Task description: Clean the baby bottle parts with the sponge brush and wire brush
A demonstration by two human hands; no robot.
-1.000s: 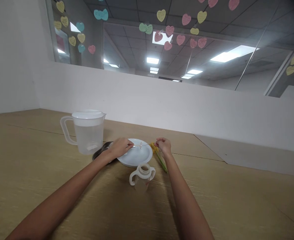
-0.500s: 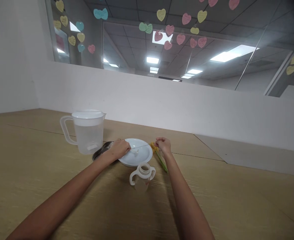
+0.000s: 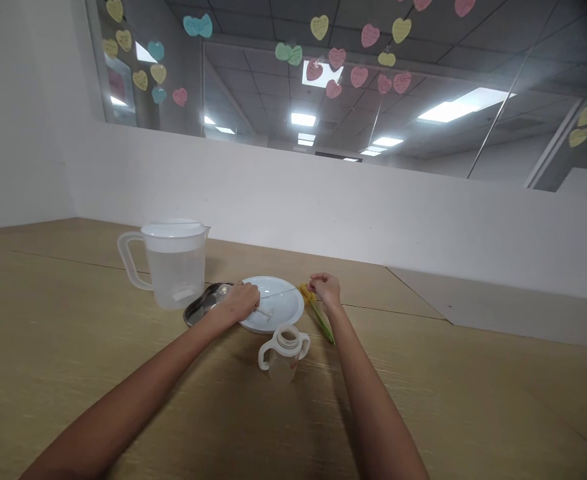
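Left fingers (image 3: 253, 292) and right fingers (image 3: 318, 277) pinch 1 thin strand (image 3: 283, 292) above the plate (image 3: 280, 312); 2-handled bottle (image 3: 286, 353) in front, tray (image 3: 199, 309) leftward.

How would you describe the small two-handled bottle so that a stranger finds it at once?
On the brown table, find the white plate. Just on its near side stands a small, cloudy bottle with an open mouth. Unlike the larger, lidded pitcher, it has two handles.

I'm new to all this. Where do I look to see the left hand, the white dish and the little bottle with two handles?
Left hand (image 3: 242, 301): head view, on the back of the hand.
White dish (image 3: 285, 308): head view, on its bare inside.
Bottle (image 3: 282, 364): head view, on its body.
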